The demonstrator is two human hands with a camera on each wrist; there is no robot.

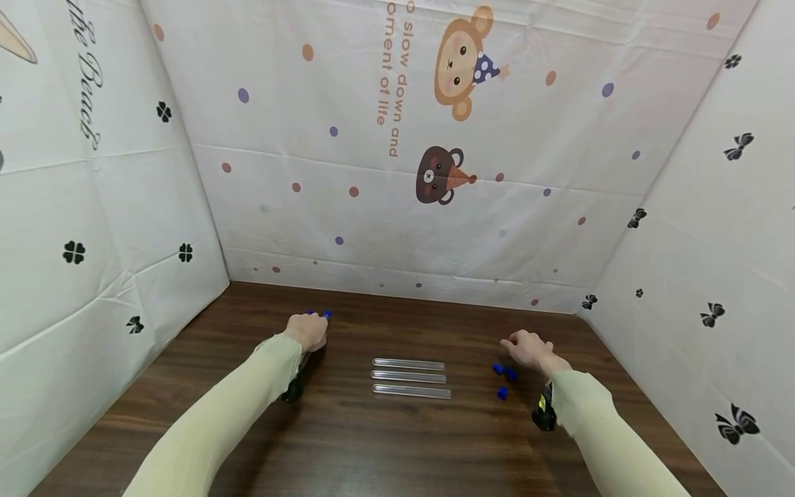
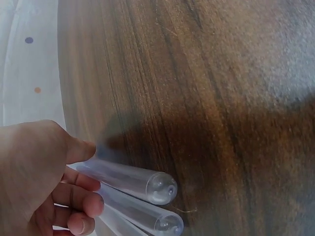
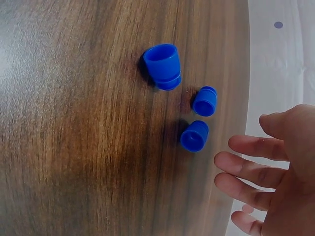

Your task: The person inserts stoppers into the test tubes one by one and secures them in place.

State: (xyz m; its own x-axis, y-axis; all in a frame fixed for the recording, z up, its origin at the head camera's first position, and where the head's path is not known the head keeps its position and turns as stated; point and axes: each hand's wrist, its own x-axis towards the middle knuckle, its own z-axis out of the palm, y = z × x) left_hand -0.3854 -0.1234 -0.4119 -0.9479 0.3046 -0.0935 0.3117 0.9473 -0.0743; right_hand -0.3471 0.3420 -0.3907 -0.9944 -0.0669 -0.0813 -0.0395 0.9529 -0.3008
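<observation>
My left hand [image 1: 307, 331] is low at the table's far left. In the left wrist view, its thumb and curled fingers lie on either side of a clear test tube [image 2: 133, 181], close to its far end. Alongside is another clear tube [image 2: 140, 209], with part of a third below it. Just beyond this hand a blue cap [image 1: 327, 314] shows in the head view. My right hand [image 1: 531, 348] hovers at the right with its fingers apart and nothing in them. Three loose blue caps [image 3: 165, 66] lie on the wood beside its fingertips.
Three clear uncapped tubes [image 1: 410, 377] lie side by side across the middle of the brown wooden table [image 1: 397, 442]. White printed sheets [image 1: 348, 207] stand as walls behind the table and along both sides.
</observation>
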